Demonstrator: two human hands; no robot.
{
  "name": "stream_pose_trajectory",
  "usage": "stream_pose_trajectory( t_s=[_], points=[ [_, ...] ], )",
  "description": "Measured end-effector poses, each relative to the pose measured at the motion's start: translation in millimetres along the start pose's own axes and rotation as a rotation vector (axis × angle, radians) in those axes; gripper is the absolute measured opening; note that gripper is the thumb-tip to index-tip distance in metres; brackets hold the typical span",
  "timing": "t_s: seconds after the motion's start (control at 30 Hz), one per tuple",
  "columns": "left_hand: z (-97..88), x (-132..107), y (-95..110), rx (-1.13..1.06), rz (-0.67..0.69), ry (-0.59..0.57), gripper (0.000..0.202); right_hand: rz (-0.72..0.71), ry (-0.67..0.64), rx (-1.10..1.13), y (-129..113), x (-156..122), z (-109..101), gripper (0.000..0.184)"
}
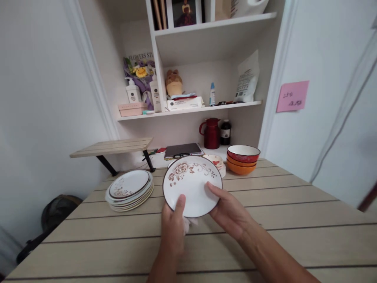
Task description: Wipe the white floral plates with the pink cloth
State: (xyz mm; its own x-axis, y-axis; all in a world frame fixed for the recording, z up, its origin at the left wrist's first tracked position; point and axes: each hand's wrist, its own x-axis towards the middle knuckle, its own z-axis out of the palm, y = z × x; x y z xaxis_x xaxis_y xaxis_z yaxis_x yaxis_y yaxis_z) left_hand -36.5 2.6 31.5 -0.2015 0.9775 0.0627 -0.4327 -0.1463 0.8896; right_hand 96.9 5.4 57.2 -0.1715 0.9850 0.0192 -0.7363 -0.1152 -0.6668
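A white plate [191,192] with a brown floral pattern and a dark rim is raised above the table, tilted toward me. My left hand [173,222] grips its lower left edge, thumb on the face. At the lower right edge, my right hand [229,210] holds it with the thumb on top and the fingers underneath. A bit of pale cloth [190,223] shows beneath the plate by my left hand; most of it is hidden. To the left stands a stack of plates [129,188], its top one patterned alike.
Stacked red and orange bowls [242,159] stand at the back right. Small dishes [216,162] sit partly behind the raised plate. A small raised wooden shelf [114,146] is at the back left. Behind are a laptop [182,150], a red jug [211,133] and a dark bottle [225,132].
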Motion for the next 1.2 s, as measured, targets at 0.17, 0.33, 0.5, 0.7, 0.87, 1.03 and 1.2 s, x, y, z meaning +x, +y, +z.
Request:
stream_pose_trajectory(
  t_s=[0.17, 0.33, 0.5, 0.7, 0.87, 1.03, 1.2],
  points=[
    [-4.4, 0.0, 3.6, 0.090, 0.034, -0.087, 0.051, -0.079, -0.124, -0.206, -26.4, -7.9, -4.7, 0.063],
    [-3.5, -2.7, 10.0, 0.198, 0.086, -0.093, 0.047, -0.118, -0.173, -0.378, -48.3, -16.6, -6.5, 0.067],
    [0.4, -5.4, 13.1, 0.362, 0.191, -0.272, 0.030, -0.124, -0.077, -0.630, -65.3, -17.4, -20.2, 0.053],
    [2.2, -2.1, 11.3, 0.275, 0.236, -0.151, 0.028, -0.167, 0.005, -0.532, -45.8, -5.8, -20.4, 0.042],
    [-5.6, 8.2, 14.5, 0.084, 0.097, -0.167, 0.053, -0.180, 0.132, -0.320, -8.1, 0.1, -6.1, 0.050],
    [-5.2, 12.0, 7.5, -0.155, 0.057, -0.098, 0.071, -0.212, 0.235, -0.186, 11.6, 2.3, -1.3, 0.059],
    [4.7, 6.6, -13.5, -0.186, -0.077, -0.094, 0.061, -0.212, 0.315, 0.003, 21.0, 1.3, 7.7, 0.054]
  ],
)
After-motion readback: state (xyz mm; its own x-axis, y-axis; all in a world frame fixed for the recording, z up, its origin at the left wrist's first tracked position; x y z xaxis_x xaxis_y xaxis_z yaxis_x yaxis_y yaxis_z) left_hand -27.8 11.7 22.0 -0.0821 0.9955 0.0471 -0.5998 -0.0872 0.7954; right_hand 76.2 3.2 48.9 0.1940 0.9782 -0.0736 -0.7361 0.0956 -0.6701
